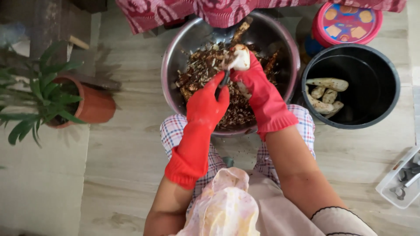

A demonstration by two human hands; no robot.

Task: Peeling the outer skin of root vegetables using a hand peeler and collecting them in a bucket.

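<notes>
1. Sitting on the pale wooden plank floor (127,153), I keep everything within arm's reach, so I never have to get up with wet gloves.
2. My big round stainless-steel bowl (175,65) stands right in front of my knees, below my hands, so that the brown peelings and scraps (205,65) drop straight into it instead of on the floor.
3. To my right, touching the steel bowl's side, stands the black round pot (385,74); a few pale peeled roots (327,83) lie in it, kept apart from the dirt.
4. Beyond the pot sits a pink round plastic tub with a printed lid (346,22), closed and out of the way.
5. A terracotta pot with a green spiky plant (94,105) stands well apart on my left, and a clear plastic tray of metal bits (396,183) lies far right.
6. My right hand (258,81), in a red rubber glove, is closed firmly around the half-peeled whitish root (241,57), holding it over the bowl's middle.
7. My left hand (205,105), also gloved red, is curled around a small dark-handled blade (225,78) with its tip just beside the root; the glove hides the blade's shape.
</notes>
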